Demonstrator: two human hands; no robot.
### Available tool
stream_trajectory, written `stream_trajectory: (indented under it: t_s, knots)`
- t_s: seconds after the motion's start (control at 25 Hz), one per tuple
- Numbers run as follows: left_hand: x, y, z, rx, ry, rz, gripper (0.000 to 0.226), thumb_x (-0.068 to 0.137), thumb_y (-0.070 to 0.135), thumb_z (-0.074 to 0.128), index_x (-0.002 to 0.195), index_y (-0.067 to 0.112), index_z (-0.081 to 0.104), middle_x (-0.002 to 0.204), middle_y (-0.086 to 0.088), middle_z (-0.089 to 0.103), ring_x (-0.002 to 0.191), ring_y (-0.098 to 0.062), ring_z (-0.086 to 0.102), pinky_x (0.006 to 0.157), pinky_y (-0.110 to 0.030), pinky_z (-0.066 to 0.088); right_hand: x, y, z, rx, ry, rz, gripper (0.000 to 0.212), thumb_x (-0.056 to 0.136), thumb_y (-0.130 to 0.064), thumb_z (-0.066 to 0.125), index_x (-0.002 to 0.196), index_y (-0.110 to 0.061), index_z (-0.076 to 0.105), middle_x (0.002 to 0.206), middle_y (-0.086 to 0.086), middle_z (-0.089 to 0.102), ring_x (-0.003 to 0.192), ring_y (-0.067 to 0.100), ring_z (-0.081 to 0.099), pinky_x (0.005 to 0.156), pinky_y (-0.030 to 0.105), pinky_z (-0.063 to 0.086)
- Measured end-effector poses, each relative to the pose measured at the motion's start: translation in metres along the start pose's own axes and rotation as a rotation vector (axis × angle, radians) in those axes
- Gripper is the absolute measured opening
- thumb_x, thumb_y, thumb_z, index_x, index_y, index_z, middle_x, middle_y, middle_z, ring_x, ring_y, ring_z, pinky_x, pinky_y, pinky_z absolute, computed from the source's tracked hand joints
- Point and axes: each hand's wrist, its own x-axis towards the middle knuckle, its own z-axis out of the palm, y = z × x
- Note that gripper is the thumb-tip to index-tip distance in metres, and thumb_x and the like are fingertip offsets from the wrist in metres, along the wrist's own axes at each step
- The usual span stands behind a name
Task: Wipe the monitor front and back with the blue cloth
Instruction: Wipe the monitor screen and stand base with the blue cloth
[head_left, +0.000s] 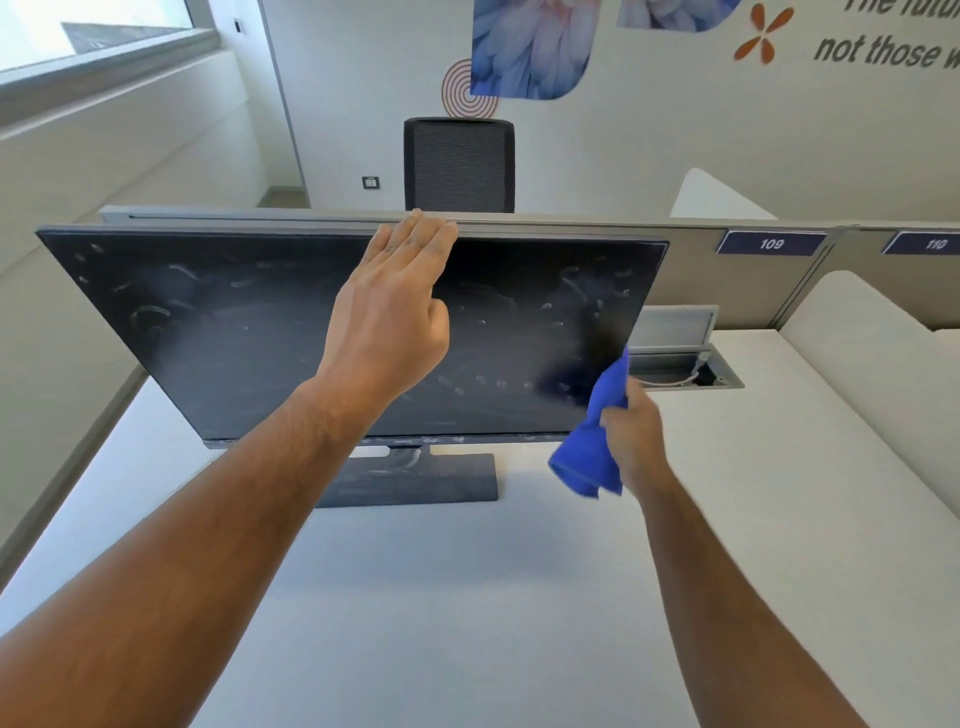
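Note:
A black monitor (234, 322) stands on its flat base (457, 480) on the white desk, its dark screen covered in smudges and streaks. My left hand (392, 317) reaches to the top edge of the screen, straight fingers lying over the bezel near the middle. My right hand (631, 434) grips a bunched blue cloth (592, 447) in front of the screen's lower right corner. Part of the cloth lies against or just before the glass; I cannot tell which.
The white desk (467, 597) stretches toward me. A grey partition (691, 280) with number plates runs behind the monitor. An open cable box (680, 358) sits in the desk right of the screen. A black chair (460, 163) stands beyond the partition.

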Motion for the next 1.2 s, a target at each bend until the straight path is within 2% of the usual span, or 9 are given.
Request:
stream_trajectory:
  t_s: [0.16, 0.28, 0.36, 0.48, 0.6, 0.76, 0.96, 1.04, 1.2]
  knots:
    - [0.001, 0.001, -0.001, 0.005, 0.009, 0.005, 0.067, 0.084, -0.003, 0.050, 0.150, 0.006, 0.047, 0.155, -0.010, 0.048, 0.149, -0.026, 0.037, 0.125, -0.039, 0.025, -0.002, 0.060, 0.018, 0.066, -0.130, 0.315, 0.032, 0.086, 0.005, 0.053, 0.107, -0.017, 0.062, 0.106, 0.014, 0.065, 0.092, 0.031, 0.064, 0.072, 0.036, 0.054]
    - [0.002, 0.002, -0.002, 0.009, 0.005, -0.002, 0.067, 0.084, -0.003, 0.050, 0.150, 0.005, 0.047, 0.155, -0.011, 0.048, 0.149, -0.027, 0.037, 0.125, -0.039, 0.025, -0.002, 0.066, 0.023, 0.402, -0.146, 0.474, 0.040, 0.081, 0.003, 0.056, 0.118, -0.011, 0.062, 0.107, 0.016, 0.067, 0.089, 0.030, 0.065, 0.071, 0.035, 0.056]
    - [0.001, 0.002, -0.002, 0.011, 0.007, 0.000, 0.066, 0.084, -0.001, 0.049, 0.150, 0.005, 0.047, 0.154, -0.012, 0.049, 0.148, -0.028, 0.038, 0.125, -0.039, 0.025, -0.004, 0.068, 0.036, 0.635, -0.085, 0.561, 0.034, 0.084, 0.005, 0.053, 0.115, -0.006, 0.062, 0.101, 0.014, 0.066, 0.085, 0.029, 0.065, 0.070, 0.034, 0.056]
    - [0.002, 0.003, -0.002, 0.023, 0.007, -0.003, 0.065, 0.083, 0.001, 0.048, 0.148, 0.004, 0.049, 0.152, -0.012, 0.052, 0.146, -0.029, 0.041, 0.124, -0.038, 0.024, -0.016, 0.069, 0.071, 0.819, 0.016, 0.576, 0.032, 0.088, 0.002, 0.045, 0.112, -0.004, 0.064, 0.105, 0.011, 0.063, 0.088, 0.025, 0.064, 0.073, 0.033, 0.053]
    - [0.002, 0.003, -0.002, 0.028, -0.011, -0.013, 0.064, 0.085, 0.000, 0.053, 0.150, 0.004, 0.048, 0.153, -0.013, 0.049, 0.147, -0.029, 0.040, 0.124, -0.039, 0.024, -0.032, 0.060, 0.103, 0.932, 0.022, 0.588, 0.028, 0.090, 0.003, 0.042, 0.103, -0.006, 0.065, 0.102, 0.010, 0.063, 0.088, 0.025, 0.064, 0.077, 0.036, 0.052]
    - [0.002, 0.005, -0.001, 0.018, -0.015, -0.019, 0.065, 0.085, 0.003, 0.049, 0.150, 0.004, 0.047, 0.155, -0.014, 0.048, 0.148, -0.030, 0.038, 0.125, -0.044, 0.027, -0.056, 0.044, 0.142, 0.928, -0.115, 0.677, 0.025, 0.093, 0.004, 0.042, 0.097, -0.004, 0.065, 0.087, 0.012, 0.067, 0.079, 0.028, 0.065, 0.069, 0.037, 0.053]
    - [0.001, 0.003, -0.004, 0.011, -0.060, -0.019, 0.066, 0.088, 0.004, 0.047, 0.153, 0.006, 0.042, 0.159, -0.012, 0.042, 0.151, -0.027, 0.033, 0.126, -0.040, 0.021, -0.075, 0.038, 0.157, 0.843, -0.314, 0.639, 0.033, 0.086, 0.009, 0.053, 0.072, -0.006, 0.079, 0.090, 0.016, 0.075, 0.078, 0.028, 0.071, 0.079, 0.039, 0.054]
    - [0.001, -0.001, -0.007, 0.007, -0.093, -0.007, 0.067, 0.091, 0.002, 0.050, 0.156, 0.008, 0.038, 0.162, -0.010, 0.037, 0.153, -0.025, 0.028, 0.127, -0.037, 0.016, -0.072, 0.043, 0.147, 0.826, -0.322, 0.602, 0.032, 0.085, 0.011, 0.053, 0.074, -0.006, 0.078, 0.097, 0.017, 0.077, 0.085, 0.029, 0.072, 0.085, 0.041, 0.054]
    - [0.005, -0.009, -0.018, -0.014, -0.147, 0.022, 0.066, 0.094, 0.003, 0.049, 0.158, 0.010, 0.034, 0.165, -0.007, 0.031, 0.155, -0.020, 0.022, 0.128, -0.036, 0.011, -0.060, 0.055, 0.119, 0.850, -0.206, 0.572, 0.027, 0.088, 0.008, 0.051, 0.087, -0.003, 0.075, 0.099, 0.016, 0.077, 0.088, 0.031, 0.071, 0.079, 0.038, 0.056]
